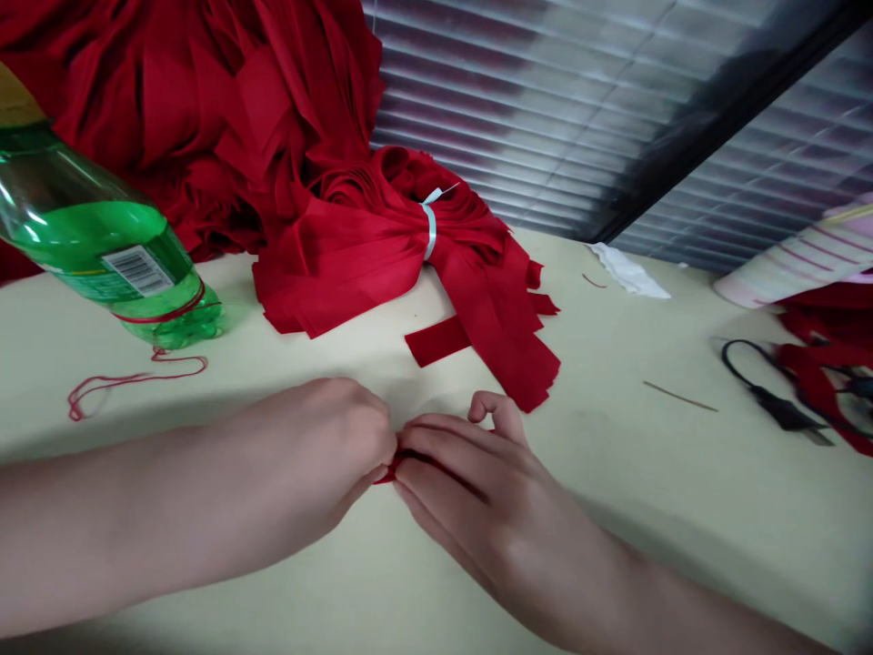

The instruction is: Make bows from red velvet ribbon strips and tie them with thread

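Fingers point(374, 420) of the left hand point(306, 446) bunch tightly against the right hand point(477, 496), whose fingers also close, both pinching a small red fabric strip point(386, 474) just above a cream tabletop point(614, 509); a red cloth bundle point(368, 264) lies beyond.

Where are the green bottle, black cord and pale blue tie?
green bottle point(88, 235), head view, on its body
black cord point(783, 412), head view, on its plug
pale blue tie point(429, 232), head view, on its loop

The red cloth point(341, 273) looks matt, the green plastic bottle point(95, 236) glossy, the pale tabletop point(668, 491) smooth.
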The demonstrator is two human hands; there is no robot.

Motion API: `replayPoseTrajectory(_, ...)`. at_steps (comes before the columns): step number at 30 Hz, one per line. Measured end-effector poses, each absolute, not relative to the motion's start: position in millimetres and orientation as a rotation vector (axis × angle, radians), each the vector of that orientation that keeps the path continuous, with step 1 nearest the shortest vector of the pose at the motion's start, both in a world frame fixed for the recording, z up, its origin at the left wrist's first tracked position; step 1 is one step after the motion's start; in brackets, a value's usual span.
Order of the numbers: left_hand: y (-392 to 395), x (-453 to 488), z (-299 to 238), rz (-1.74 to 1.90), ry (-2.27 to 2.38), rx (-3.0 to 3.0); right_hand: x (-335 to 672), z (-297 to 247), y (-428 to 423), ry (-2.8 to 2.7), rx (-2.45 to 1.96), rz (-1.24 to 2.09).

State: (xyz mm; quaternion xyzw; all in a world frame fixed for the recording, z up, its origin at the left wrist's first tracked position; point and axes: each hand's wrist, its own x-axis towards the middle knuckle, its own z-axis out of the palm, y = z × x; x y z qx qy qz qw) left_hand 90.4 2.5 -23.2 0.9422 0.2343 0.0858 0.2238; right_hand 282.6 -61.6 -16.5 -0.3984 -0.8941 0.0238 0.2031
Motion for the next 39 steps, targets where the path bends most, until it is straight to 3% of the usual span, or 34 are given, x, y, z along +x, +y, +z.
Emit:
replayPoseTrajectory(25,10,95,-20,0.245,0.627,2.522,282,-21,-61,-2.484,-1.096,0.087)
replayPoseTrajectory(31,10,92,-22,0.234,0.636,2.482,284,-18,-61,-2.282,-1.221,0.447)
replayPoseTrajectory(39,4,88,-11,0.154,0.551,2.596,286,-24,-61,-2.402,-1.123,0.335)
